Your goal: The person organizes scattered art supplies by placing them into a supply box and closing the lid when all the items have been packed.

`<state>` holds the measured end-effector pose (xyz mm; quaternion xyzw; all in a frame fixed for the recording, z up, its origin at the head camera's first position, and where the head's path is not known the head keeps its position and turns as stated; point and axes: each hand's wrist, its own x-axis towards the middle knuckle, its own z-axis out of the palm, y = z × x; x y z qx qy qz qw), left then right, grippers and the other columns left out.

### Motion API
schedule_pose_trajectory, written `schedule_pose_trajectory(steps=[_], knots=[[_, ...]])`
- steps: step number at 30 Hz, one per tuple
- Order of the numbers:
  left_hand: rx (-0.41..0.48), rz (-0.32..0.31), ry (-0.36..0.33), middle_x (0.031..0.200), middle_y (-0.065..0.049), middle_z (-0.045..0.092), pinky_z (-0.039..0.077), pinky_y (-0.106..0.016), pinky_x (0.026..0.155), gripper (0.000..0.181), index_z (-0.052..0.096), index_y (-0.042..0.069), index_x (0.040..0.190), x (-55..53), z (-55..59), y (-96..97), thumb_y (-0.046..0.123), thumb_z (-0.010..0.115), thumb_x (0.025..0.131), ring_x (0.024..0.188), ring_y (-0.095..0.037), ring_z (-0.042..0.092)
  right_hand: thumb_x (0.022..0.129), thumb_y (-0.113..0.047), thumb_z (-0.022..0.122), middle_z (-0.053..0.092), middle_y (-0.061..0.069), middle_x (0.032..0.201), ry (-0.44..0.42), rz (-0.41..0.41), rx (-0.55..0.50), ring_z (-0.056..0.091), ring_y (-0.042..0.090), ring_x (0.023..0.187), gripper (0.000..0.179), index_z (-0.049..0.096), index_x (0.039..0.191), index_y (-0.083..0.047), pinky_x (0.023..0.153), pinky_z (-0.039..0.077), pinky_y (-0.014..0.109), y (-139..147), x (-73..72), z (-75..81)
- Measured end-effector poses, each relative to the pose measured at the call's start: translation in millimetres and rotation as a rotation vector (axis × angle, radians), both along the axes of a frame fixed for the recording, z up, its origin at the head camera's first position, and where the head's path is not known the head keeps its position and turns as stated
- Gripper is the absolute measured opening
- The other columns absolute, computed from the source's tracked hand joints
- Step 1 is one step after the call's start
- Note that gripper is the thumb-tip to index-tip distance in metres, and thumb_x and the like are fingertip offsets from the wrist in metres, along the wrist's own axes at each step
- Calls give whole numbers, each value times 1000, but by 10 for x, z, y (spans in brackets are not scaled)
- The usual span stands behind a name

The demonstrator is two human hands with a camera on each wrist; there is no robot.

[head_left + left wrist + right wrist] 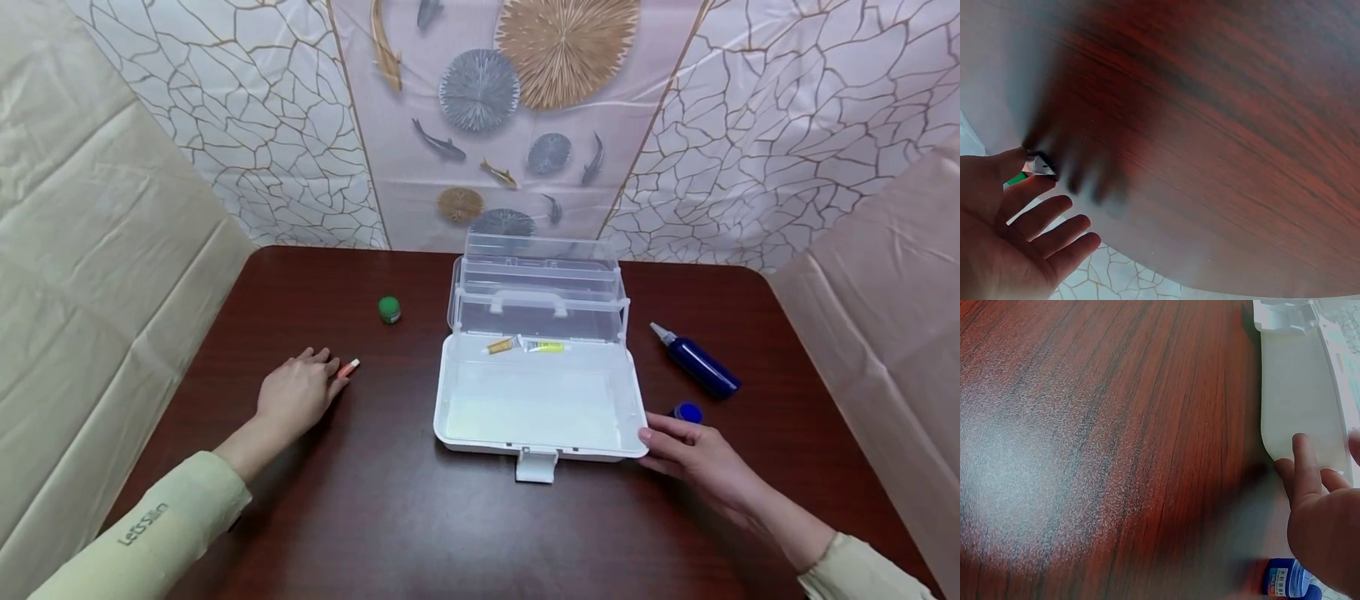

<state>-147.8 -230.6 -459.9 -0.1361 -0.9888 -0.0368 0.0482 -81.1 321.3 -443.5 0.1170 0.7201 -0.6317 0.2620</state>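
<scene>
Low over the left side of the table, my left hand (pixel 296 390) pinches a small orange paint tube (pixel 348 368) with a white cap between thumb and forefinger. In the left wrist view the tube's flat end (pixel 1039 165) pokes out between them, with the other fingers spread. A white plastic storage box (pixel 536 452) stands at the centre with its clear lid (pixel 540 250) raised. Inside, along the back, lie an ochre paint tube (pixel 502 344) and a yellow paint tube (pixel 546 347). My right hand (pixel 701 458) grips the box's front right corner, thumb on the rim, fingers against the outer wall.
A green-lidded jar (pixel 389 310) stands left of the box, beyond my left hand. Right of the box lie a dark blue bottle (pixel 701 364) with a pointed nozzle and a blue-lidded jar (pixel 687 412), close behind my right hand. The box's latch (pixel 536 467) hangs toward the front.
</scene>
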Motion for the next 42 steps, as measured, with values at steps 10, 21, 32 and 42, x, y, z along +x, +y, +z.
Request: schedule_pose_trajectory(steps=[10, 21, 32, 42], knots=[[38, -36, 37, 130, -26, 72, 57, -60, 102, 26, 79, -1, 120, -11, -18, 26, 15, 77, 99, 122, -46, 69, 109, -23, 66, 43, 33, 161, 5, 0, 7, 72, 10, 112, 74, 29, 163, 11, 100, 61, 39, -9, 11, 21], [-25, -118, 160, 122, -22, 76, 57, -58, 104, 21, 81, -1, 113, 15, -82, 25, 13, 79, 97, 119, -41, 72, 109, -20, 66, 51, 28, 156, 32, -5, -7, 72, 9, 111, 72, 30, 161, 13, 99, 62, 38, -27, 24, 35], [-62, -152, 165, 122, -21, 77, 57, -56, 105, 19, 82, 0, 110, -10, -71, 2, 14, 77, 99, 118, -39, 73, 108, -21, 67, 48, 30, 158, 22, -5, -5, 72, 10, 111, 73, 31, 161, 12, 98, 62, 38, -14, 23, 21], [-8, -149, 187, 118, -21, 78, 58, -55, 103, 14, 84, 2, 103, -24, -54, -2, 13, 77, 97, 116, -38, 74, 108, -19, 67, 57, 25, 151, 48, -4, -19, 73, 10, 110, 72, 31, 160, 14, 98, 62, 36, -19, 22, 20]])
